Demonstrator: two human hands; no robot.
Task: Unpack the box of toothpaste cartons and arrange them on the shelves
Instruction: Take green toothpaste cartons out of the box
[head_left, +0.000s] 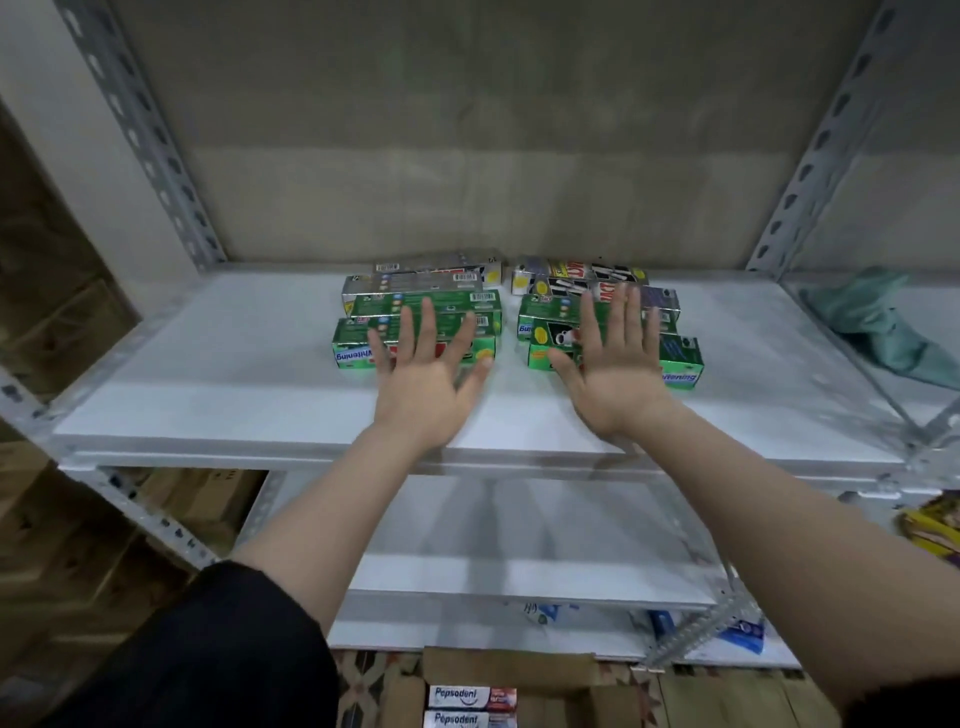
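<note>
Cartons (415, 332): you see glossy printed card.
Shelf (218, 374): smooth white board, matt.
Posts (140, 130): dull grey perforated metal.
Far-right cloth (878, 332): soft green fabric.

A shop stockroom: slotted steel shelving (156, 171), stacked cardboard boxes (202, 499), toothpaste cartons (415, 332).

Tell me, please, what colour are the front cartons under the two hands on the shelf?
Green, with some red and yellow print: the front cartons show best in the head view, the only one.

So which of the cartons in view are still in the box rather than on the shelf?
The two white-and-red Pepsodent cartons at the bottom edge, inside the cardboard box on the floor; the green and silver ones all lie on the upper shelf.
</note>
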